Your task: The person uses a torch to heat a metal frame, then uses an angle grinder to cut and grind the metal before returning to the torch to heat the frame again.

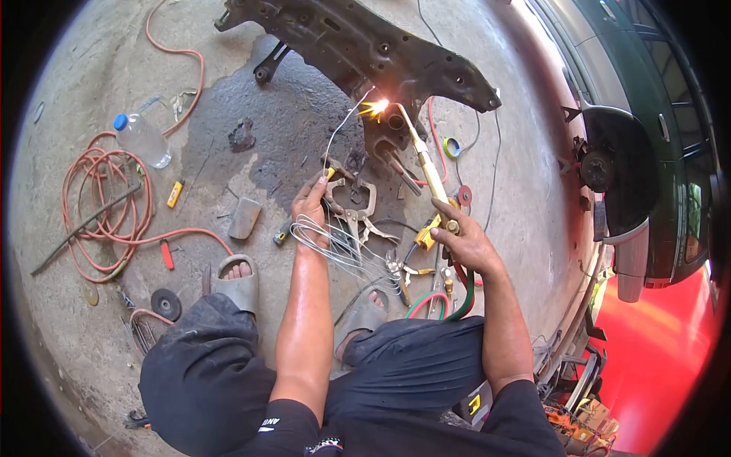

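Note:
My right hand (470, 242) is closed around the handle of a brass gas torch (431, 172), with red and green hoses running from its rear. The torch tip points up and left at a dark metal car subframe (335, 42), where a bright flame (378, 107) throws orange sparks. Between the fingers of my left hand (310, 202) is a thin filler wire (340, 128), its far end reaching the flame. The wire's loose coils (354, 259) hang below that hand. Locking C-clamp pliers (367, 202) are near the subframe's lower bracket, just beyond my left hand.
On the concrete floor, an orange hose (106, 221) lies coiled beside a plastic water bottle (145, 141). A yellow lighter (175, 193), a metal block (245, 218) and a black grinding disc (166, 303) lie at left. An angle grinder (426, 234) sits near my right hand. A dark green car (678, 84) stands at right.

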Demonstrator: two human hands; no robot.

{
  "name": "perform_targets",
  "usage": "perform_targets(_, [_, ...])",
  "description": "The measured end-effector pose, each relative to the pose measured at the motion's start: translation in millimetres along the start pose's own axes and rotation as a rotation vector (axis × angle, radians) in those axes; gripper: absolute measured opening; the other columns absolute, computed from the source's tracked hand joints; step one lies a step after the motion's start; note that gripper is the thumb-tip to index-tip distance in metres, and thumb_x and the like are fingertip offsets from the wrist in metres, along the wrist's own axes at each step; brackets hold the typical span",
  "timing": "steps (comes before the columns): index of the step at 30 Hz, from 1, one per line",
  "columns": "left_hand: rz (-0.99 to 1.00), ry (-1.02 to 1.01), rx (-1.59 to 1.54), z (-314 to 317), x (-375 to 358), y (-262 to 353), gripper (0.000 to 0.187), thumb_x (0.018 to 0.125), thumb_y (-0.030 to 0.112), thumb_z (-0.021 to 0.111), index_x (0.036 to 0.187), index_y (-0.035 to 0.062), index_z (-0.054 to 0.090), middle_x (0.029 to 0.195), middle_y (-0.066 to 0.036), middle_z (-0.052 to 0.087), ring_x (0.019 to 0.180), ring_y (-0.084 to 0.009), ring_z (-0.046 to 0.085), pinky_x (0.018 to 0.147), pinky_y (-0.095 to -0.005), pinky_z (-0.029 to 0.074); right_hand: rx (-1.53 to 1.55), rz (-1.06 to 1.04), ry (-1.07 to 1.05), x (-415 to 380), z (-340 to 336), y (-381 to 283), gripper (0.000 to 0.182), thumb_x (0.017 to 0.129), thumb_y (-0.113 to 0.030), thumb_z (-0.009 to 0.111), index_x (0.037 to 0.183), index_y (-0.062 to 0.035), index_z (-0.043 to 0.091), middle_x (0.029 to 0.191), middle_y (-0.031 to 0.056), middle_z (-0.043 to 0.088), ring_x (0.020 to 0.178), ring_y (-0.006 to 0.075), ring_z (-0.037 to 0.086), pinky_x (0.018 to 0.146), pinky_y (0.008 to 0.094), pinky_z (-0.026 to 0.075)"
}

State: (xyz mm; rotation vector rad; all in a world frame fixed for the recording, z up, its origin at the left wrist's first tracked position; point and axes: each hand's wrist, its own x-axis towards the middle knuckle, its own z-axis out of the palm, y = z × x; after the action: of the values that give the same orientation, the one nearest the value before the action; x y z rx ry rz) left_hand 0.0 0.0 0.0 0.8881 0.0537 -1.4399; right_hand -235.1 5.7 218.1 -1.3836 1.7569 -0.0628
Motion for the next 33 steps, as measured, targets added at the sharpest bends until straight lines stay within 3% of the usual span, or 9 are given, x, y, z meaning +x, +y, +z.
perform_targets(2, [0.036, 0.048, -0.042, 2, -2, 3, 0.030, 0.100, 0.018, 0.070, 0.123, -0.0008, 0.071, 0.078, -0.006, 0.065, 0.055, -0.0127, 0.061, 0.047, -0.0280, 0.053, 0.081, -0.032, 0.010, -1, -1, 4, 0.061, 0.096, -0.013, 0.071, 0.154, -0.0139, 0.052, 0.092, -0.0001, 0.064, 0.073, 0.0120, 0.060, 0.069, 0.0294, 0.053])
perform_targets(5, [0.240, 0.190, 0.187, 0, 0, 0, 0.027, 0.100, 0.016, 0.069, 0.122, -0.0006, 0.072, 0.080, -0.007, 0.067, 0.052, -0.0087, 0.056, 0.043, -0.0253, 0.047, 0.258, -0.189, 0.065, -13, -12, 6, 0.062, 0.096, -0.010, 0.072, 0.154, -0.0100, 0.051, 0.094, -0.0010, 0.062, 0.071, 0.0100, 0.058, 0.066, 0.0271, 0.052])
perform_targets(6, [0.251, 0.217, 0.400, 0, -4, 11, 0.027, 0.101, 0.015, 0.067, 0.121, -0.0020, 0.073, 0.092, -0.010, 0.073, 0.065, -0.0132, 0.065, 0.057, -0.0285, 0.055, 0.265, -0.330, 0.151, -11, -10, 11, 0.063, 0.095, -0.008, 0.072, 0.154, -0.0082, 0.050, 0.097, -0.0002, 0.062, 0.069, 0.0076, 0.056, 0.064, 0.0248, 0.051])
perform_targets(9, [0.663, 0.246, 0.805, -12, 8, -7, 0.030, 0.099, 0.021, 0.068, 0.119, 0.0006, 0.075, 0.099, -0.015, 0.078, 0.086, -0.0239, 0.074, 0.075, -0.0367, 0.057, 0.419, -0.424, 0.246, -37, -14, -7, 0.067, 0.096, -0.004, 0.071, 0.158, -0.0081, 0.044, 0.104, 0.0037, 0.064, 0.067, 0.0078, 0.059, 0.058, 0.0242, 0.053])
perform_targets(10, [0.629, 0.236, 0.900, -12, 2, -6, 0.030, 0.097, 0.023, 0.067, 0.119, 0.0038, 0.076, 0.109, -0.018, 0.076, 0.101, -0.0327, 0.073, 0.091, -0.0422, 0.054, 0.431, -0.480, 0.275, -43, -15, -6, 0.068, 0.097, -0.003, 0.069, 0.159, -0.0066, 0.042, 0.108, 0.0057, 0.064, 0.067, 0.0089, 0.061, 0.056, 0.0244, 0.053])
perform_targets(16, [0.447, 0.154, 1.330, -35, 2, -28, 0.034, 0.094, 0.019, 0.063, 0.123, 0.0054, 0.074, 0.116, -0.021, 0.073, 0.108, -0.0397, 0.068, 0.095, -0.0473, 0.053, 0.498, -0.603, 0.353, -77, -19, 13, 0.075, 0.091, 0.008, 0.069, 0.159, -0.0076, 0.041, 0.114, 0.0095, 0.061, 0.070, 0.0093, 0.062, 0.056, 0.0231, 0.055])
perform_targets(20, [0.505, 0.130, 1.413, -46, 6, -58, 0.038, 0.094, 0.020, 0.063, 0.128, 0.0050, 0.071, 0.120, -0.023, 0.072, 0.113, -0.0389, 0.069, 0.099, -0.0459, 0.052, 0.524, -0.634, 0.354, -86, -20, 26, 0.081, 0.086, 0.016, 0.069, 0.158, -0.0083, 0.043, 0.115, 0.0109, 0.060, 0.075, 0.0104, 0.064, 0.057, 0.0230, 0.056])
perform_targets(27, [0.519, 0.117, 1.404, -23, -1, -67, 0.043, 0.092, 0.023, 0.068, 0.132, 0.0059, 0.068, 0.120, -0.021, 0.069, 0.114, -0.0401, 0.065, 0.099, -0.0484, 0.050, 0.574, -0.614, 0.359, -97, -23, 40, 0.083, 0.084, 0.018, 0.069, 0.158, -0.0090, 0.043, 0.115, 0.0111, 0.060, 0.076, 0.0119, 0.066, 0.058, 0.0233, 0.057])
perform_targets(33, [0.413, 0.025, 1.337, -19, -11, -83, 0.043, 0.092, 0.023, 0.070, 0.130, 0.0026, 0.068, 0.115, -0.021, 0.072, 0.105, -0.0352, 0.070, 0.094, -0.0438, 0.054, 0.607, -0.536, 0.349, -102, -28, 35, 0.081, 0.085, 0.016, 0.069, 0.158, -0.0072, 0.042, 0.110, 0.0098, 0.061, 0.078, 0.0117, 0.065, 0.059, 0.0237, 0.057])
